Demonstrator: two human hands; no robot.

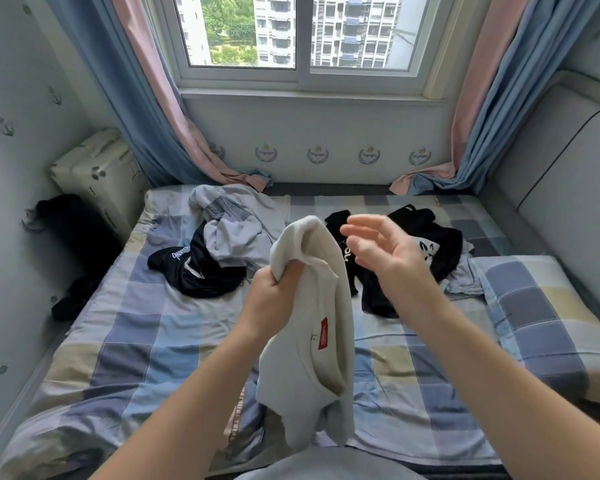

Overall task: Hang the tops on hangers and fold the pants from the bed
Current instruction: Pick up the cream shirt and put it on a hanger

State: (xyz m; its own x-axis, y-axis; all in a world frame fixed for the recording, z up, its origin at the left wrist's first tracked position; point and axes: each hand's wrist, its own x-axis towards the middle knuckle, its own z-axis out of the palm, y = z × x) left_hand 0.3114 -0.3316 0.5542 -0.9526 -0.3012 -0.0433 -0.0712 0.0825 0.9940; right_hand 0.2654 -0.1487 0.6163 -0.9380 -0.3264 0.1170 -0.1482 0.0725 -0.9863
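Matt white cloth top (312, 327), perhaps knit; checked cloth bedsheet (153, 341).

**Small bedroom lit by a daylight window**

A white-framed sliding window (302, 36) fills the top centre of the frame, with apartment blocks and green trees outside. Blue and pink curtains (132, 98) hang at both sides, their hems bunched on the ledge. The pale wall (343, 129) under the sill carries a row of crest emblems. A bed (136, 341) with a checked sheet spans the middle, with a matching pillow (541, 313) at right. A grey padded headboard (561, 174) lines the right edge. A cream suitcase (97, 174) stands at left.
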